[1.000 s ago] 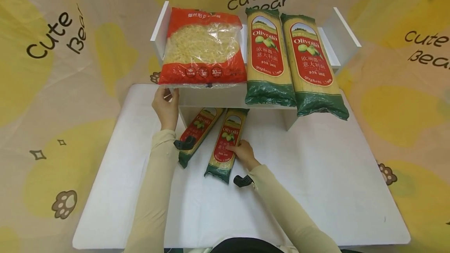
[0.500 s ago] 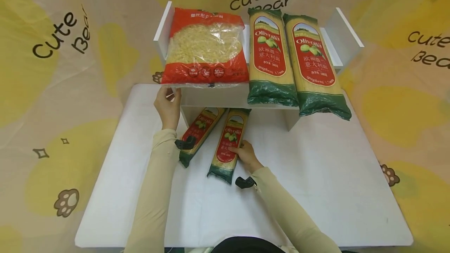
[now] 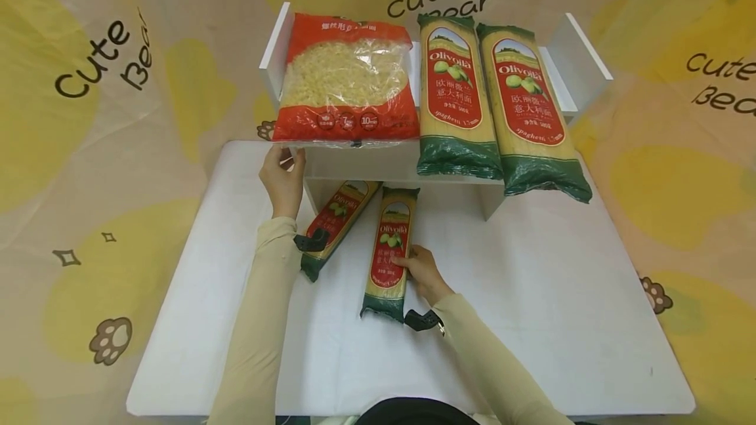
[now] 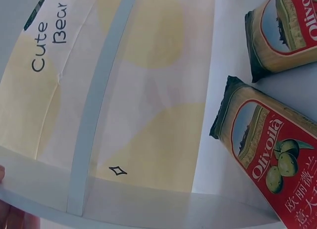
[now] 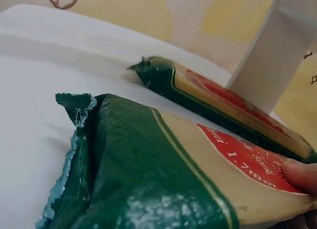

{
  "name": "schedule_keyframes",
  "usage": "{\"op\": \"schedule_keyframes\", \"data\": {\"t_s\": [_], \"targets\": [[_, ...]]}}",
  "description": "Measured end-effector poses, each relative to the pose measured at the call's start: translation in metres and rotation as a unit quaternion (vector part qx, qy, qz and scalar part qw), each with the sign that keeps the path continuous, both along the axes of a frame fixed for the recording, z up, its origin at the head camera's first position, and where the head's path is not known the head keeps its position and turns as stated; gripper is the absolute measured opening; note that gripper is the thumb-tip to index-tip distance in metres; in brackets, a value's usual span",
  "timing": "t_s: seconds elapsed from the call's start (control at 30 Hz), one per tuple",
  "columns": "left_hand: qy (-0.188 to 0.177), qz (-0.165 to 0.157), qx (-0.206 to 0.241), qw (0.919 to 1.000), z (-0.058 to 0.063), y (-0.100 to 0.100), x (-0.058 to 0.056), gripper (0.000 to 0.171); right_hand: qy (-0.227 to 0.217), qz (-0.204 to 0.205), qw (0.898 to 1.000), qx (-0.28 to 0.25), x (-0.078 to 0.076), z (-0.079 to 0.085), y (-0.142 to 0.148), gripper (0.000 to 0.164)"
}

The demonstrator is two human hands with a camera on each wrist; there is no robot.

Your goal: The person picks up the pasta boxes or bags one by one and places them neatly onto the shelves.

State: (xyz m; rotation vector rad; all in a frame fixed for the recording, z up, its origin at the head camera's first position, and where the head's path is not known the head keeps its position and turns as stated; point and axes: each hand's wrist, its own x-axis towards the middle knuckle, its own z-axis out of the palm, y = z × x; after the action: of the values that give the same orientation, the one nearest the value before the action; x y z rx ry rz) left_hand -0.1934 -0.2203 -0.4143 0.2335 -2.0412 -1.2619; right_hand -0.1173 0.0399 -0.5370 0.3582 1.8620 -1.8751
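Note:
My right hand (image 3: 426,272) grips a spaghetti pack (image 3: 390,248) by its right side, thumb on the red label. In the right wrist view that spaghetti pack (image 5: 148,174) fills the foreground, its green end crimped. A second spaghetti pack (image 3: 336,225) lies slanted to the left, its upper end under the shelf. My left hand (image 3: 283,179) holds the front left corner of the white shelf (image 3: 360,162), just below a red bag of spiral pasta (image 3: 345,84). Only fingertips (image 4: 15,216) of that hand show in the left wrist view.
Two more spaghetti packs (image 3: 457,97) (image 3: 531,107) lie side by side on the upper shelf, right of the red bag, their green ends jutting past its front edge. Upright white side panels (image 3: 575,58) bound the shelf. Everything stands on a white table (image 3: 561,320) before a patterned cloth backdrop.
My right hand has drawn its spaghetti pack toward me and slightly right, out from under the shelf, turning it straighter. The left hand keeps its hold on the shelf corner.

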Motion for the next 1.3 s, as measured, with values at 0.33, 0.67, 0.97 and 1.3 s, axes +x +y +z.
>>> {"op": "schedule_keyframes", "data": {"t_s": [0.33,0.67,0.97,1.3], "targets": [[0.004,0.000,-0.002,1.0000,-0.002,0.000,-0.001,0.025,0.000,-0.010,1.000,-0.020,0.018,0.020,0.003,0.040],[-0.005,-0.001,-0.002,1.0000,-0.001,-0.001,0.000,0.027,0.036,0.006,0.998,-0.043,0.041,0.053,0.007,0.040],[-0.010,0.002,0.008,0.9999,0.000,0.000,0.001,0.024,0.053,0.042,0.993,-0.098,0.058,0.092,0.010,0.043],[-0.008,-0.002,0.006,1.0000,-0.001,0.000,0.001,0.025,0.076,0.090,0.982,-0.148,0.070,0.122,0.013,0.047]]}}
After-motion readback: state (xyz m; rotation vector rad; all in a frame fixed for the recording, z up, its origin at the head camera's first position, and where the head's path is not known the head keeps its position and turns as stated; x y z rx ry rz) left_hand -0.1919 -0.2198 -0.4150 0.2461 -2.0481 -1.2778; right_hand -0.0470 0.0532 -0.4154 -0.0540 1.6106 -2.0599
